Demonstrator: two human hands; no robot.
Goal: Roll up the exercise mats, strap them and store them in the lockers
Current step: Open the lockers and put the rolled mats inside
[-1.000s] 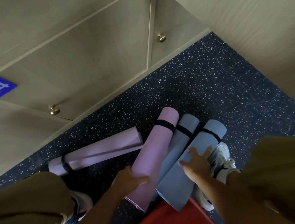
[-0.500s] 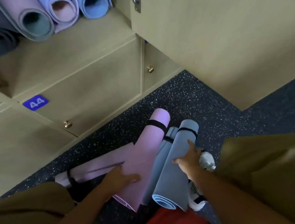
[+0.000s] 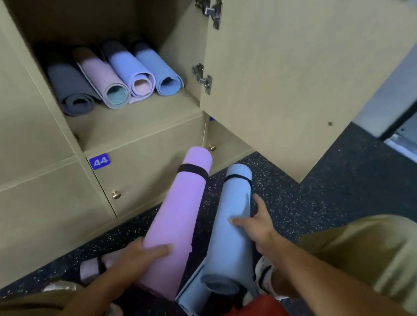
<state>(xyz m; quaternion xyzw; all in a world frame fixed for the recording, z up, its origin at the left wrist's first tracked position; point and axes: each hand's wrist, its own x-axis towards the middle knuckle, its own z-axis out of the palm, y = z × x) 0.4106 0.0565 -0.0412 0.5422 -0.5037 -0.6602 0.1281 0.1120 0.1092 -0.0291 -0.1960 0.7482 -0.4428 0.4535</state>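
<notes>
My left hand (image 3: 136,258) grips a rolled pink mat (image 3: 178,218) with a black strap near its far end; the roll tilts up toward the lockers. My right hand (image 3: 256,221) holds rolled blue mats (image 3: 229,237), also strapped, beside the pink one. Another strapped pink roll (image 3: 93,268) lies on the floor behind my left arm, mostly hidden. The open locker (image 3: 140,119) above holds several rolled mats (image 3: 113,77) side by side.
The open locker door (image 3: 296,60) swings out on the right. Closed locker 44 (image 3: 149,173) with a brass knob sits below the open one. Dark speckled floor (image 3: 306,205) lies underfoot. My knees and shoes flank the mats.
Both hands have lifted the pink and blue rolls off the floor and tilted them upward. My view has risen, bringing the open locker with stored mats into sight.
</notes>
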